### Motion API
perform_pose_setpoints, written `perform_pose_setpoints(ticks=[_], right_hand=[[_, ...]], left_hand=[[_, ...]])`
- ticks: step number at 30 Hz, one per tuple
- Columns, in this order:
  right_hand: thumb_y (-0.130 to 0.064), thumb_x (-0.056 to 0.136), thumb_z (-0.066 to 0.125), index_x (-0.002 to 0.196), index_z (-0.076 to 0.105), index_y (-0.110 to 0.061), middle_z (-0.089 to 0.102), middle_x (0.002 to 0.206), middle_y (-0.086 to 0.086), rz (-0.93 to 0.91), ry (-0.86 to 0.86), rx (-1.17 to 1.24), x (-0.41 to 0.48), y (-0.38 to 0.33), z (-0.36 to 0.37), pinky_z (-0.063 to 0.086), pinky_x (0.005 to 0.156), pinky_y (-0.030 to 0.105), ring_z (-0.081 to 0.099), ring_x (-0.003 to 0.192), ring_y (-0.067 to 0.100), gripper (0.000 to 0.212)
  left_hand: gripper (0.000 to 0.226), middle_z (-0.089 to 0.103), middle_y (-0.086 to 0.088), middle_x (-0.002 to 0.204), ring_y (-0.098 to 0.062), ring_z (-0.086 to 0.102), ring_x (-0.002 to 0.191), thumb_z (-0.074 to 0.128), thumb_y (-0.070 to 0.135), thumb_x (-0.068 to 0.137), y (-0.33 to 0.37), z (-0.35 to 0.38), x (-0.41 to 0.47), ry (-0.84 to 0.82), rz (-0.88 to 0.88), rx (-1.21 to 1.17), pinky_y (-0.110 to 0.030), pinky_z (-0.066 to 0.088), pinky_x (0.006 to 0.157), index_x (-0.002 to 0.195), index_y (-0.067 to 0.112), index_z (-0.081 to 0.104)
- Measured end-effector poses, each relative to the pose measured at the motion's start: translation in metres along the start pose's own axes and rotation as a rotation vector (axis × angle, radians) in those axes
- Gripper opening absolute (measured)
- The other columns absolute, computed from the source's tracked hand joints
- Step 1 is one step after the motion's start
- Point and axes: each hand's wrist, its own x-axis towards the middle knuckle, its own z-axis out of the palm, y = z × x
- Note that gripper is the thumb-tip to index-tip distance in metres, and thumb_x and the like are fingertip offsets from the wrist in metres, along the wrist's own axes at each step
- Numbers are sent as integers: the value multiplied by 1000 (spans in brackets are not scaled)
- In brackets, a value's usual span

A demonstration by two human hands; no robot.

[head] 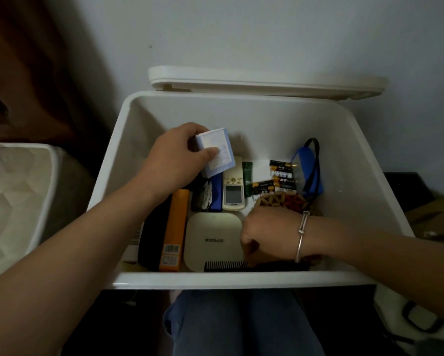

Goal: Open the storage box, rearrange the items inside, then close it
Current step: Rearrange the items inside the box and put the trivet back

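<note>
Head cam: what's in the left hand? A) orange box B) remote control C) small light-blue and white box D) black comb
C: the left hand grips the small light-blue and white box, held above the rest; the orange box, remote control and black comb lie inside the storage box.

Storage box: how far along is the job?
Done: the lid is up and the storage box is open. In hand: the left hand holds a pale blue carton above the items; the right hand is down at the black comb, grip hidden. Left: settle the items, close the lid.
</note>
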Motion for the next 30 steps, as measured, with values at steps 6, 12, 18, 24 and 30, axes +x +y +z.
perform_pose_setpoints(ticks=[6, 12, 18, 24, 30], right_hand=[[-32, 84, 62, 93, 75, -20, 70, 95, -4, -1, -25, 11, 6, 3, 6, 51, 76, 28, 61, 85, 14, 20], [-34, 85, 63, 95, 74, -18, 71, 95, -3, 20, -146, 125, 16, 9, 15, 52, 76, 26, 64, 83, 13, 22], [-34, 82, 67, 90, 75, -14, 72, 84, 0, 62, -224, 222, 21, 17, 17, 49, 71, 25, 60, 71, 9, 24], [-39, 79, 70, 86, 74, -12, 72, 81, 2, 195, -285, 300, 20, 23, 17, 52, 71, 25, 56, 58, 6, 28], [-41, 76, 71, 88, 74, -13, 68, 80, 1, 179, -270, 166, 18, 18, 12, 52, 72, 28, 59, 68, 13, 31]], left_hand=[[36, 64, 0, 114, -16, 60, 102, 65, 28, 88, -1, 5, 0, -30, 2, 65, -39, 53, 86, 124, 22, 59], [38, 60, 6, 112, -6, 52, 95, 64, 30, 88, -4, 8, 2, -19, 69, 168, -16, 38, 71, 125, 24, 57], [40, 58, 10, 108, -2, 49, 91, 64, 29, 88, -4, 10, 1, -30, 104, 196, -1, 33, 61, 127, 24, 56], [42, 62, 4, 118, -3, 49, 93, 64, 29, 88, -5, 10, 2, -37, 109, 208, -3, 33, 61, 129, 24, 54], [43, 62, 3, 118, -6, 53, 95, 64, 29, 89, -7, 11, 3, -42, 113, 191, -8, 37, 65, 130, 23, 54]])
